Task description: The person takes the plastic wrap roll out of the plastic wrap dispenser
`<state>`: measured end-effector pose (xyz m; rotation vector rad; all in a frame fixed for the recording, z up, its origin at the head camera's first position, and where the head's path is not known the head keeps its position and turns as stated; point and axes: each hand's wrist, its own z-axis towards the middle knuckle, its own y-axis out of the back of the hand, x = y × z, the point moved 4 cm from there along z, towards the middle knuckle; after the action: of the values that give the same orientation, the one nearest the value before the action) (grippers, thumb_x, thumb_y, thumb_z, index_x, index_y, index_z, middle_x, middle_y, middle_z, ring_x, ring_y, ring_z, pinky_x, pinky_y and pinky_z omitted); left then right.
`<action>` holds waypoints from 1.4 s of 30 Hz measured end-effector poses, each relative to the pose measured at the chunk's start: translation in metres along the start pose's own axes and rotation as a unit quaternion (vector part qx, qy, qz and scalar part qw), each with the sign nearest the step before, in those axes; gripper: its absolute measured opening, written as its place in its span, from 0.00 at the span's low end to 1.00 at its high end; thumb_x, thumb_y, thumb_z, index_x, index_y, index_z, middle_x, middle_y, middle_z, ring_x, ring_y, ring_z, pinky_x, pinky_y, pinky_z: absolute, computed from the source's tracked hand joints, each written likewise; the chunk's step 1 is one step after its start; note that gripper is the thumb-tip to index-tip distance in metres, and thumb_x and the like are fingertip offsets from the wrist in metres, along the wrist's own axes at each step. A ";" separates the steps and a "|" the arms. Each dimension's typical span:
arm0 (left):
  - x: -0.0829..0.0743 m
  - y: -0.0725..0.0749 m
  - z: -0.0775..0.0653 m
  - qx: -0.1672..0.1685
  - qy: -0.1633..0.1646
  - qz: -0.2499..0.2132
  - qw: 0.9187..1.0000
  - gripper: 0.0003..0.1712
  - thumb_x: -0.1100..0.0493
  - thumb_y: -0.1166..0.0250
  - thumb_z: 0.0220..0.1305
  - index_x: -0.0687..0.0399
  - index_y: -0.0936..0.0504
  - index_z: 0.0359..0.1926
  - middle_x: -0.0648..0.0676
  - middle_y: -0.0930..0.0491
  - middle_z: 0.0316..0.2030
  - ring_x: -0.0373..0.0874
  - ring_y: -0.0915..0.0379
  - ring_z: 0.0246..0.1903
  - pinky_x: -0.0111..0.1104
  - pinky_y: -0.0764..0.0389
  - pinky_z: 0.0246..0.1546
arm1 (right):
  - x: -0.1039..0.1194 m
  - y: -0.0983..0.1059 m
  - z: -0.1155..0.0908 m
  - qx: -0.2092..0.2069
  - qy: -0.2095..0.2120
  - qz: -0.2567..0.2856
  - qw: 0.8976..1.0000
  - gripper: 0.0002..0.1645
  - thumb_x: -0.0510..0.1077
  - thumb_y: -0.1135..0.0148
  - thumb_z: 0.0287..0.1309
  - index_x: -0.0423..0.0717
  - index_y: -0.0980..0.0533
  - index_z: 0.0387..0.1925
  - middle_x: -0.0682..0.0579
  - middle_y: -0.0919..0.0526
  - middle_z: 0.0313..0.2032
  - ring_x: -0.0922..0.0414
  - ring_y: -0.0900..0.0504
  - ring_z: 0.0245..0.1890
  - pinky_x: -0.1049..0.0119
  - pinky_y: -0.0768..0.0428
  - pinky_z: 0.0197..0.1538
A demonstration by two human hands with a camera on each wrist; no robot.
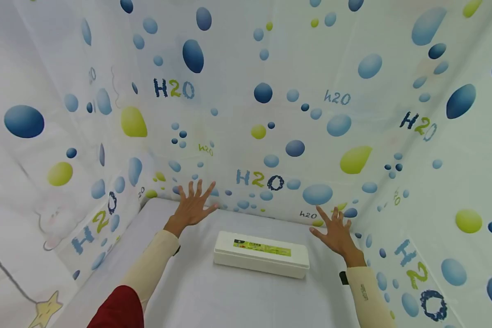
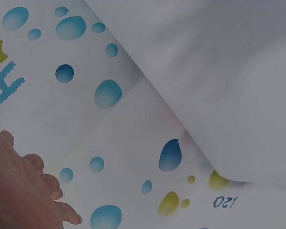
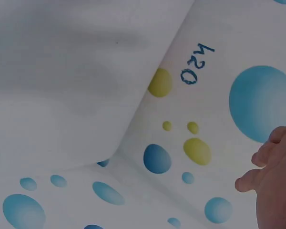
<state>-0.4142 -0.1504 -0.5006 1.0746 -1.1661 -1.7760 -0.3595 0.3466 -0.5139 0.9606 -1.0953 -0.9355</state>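
A long white box [image 1: 262, 266] with a closed lid and a green-yellow label [image 1: 262, 248] lies on the white table between the two hands. My left hand [image 1: 192, 205] is raised beyond the box's left end, fingers spread and holding nothing. On the other side, my right hand [image 1: 335, 231] hovers past the box's right end, its fingers also spread with nothing in them. Part of the left hand [image 2: 26, 186] shows at the lower left of the left wrist view. At the right edge of the right wrist view appear the fingers [image 3: 267, 157] of the right hand.
The white tabletop [image 1: 229, 300] ends at a curtain [image 1: 229, 114] printed with blue and green drops and H2O lettering, which hangs behind and on both sides. A star drawing [image 1: 47, 310] shows at the lower left.
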 end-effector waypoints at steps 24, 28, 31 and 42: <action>-0.001 -0.010 -0.001 0.000 0.004 0.011 1.000 0.49 0.32 0.45 0.80 0.46 0.50 0.89 0.78 0.52 0.84 0.87 0.58 0.81 0.84 0.63 0.73 | -0.016 -0.062 -0.036 0.039 -0.106 0.154 0.982 0.40 0.64 0.29 0.69 0.39 0.20 0.68 0.33 0.12 0.59 0.41 0.11 0.55 0.42 0.11 0.55; -0.004 -0.007 -0.002 0.004 0.008 0.012 1.000 0.48 0.34 0.44 0.81 0.47 0.49 0.89 0.78 0.52 0.84 0.86 0.58 0.81 0.84 0.62 0.73 | -0.015 -0.066 -0.040 0.052 -0.108 0.164 0.979 0.46 0.65 0.29 0.68 0.40 0.25 0.75 0.31 0.15 0.63 0.37 0.14 0.60 0.39 0.12 0.57; -0.007 -0.006 -0.002 0.004 0.009 0.005 1.000 0.48 0.35 0.43 0.81 0.48 0.49 0.89 0.78 0.52 0.84 0.87 0.58 0.81 0.84 0.63 0.73 | -0.012 -0.069 -0.044 0.063 -0.108 0.173 0.977 0.51 0.66 0.28 0.65 0.41 0.29 0.78 0.31 0.18 0.66 0.35 0.17 0.64 0.38 0.13 0.59; -0.010 -0.004 -0.001 0.001 0.005 0.009 1.000 0.47 0.35 0.42 0.80 0.47 0.47 0.88 0.77 0.50 0.84 0.85 0.54 0.81 0.84 0.59 0.74 | -0.003 -0.093 -0.059 0.109 -0.099 0.208 0.967 0.66 0.62 0.14 0.48 0.39 0.34 0.81 0.31 0.22 0.71 0.35 0.20 0.67 0.36 0.16 0.63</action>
<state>-0.4106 -0.1407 -0.5025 1.0701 -1.1690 -1.7543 -0.3146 0.3300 -0.6135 0.7773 -1.5249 -0.5807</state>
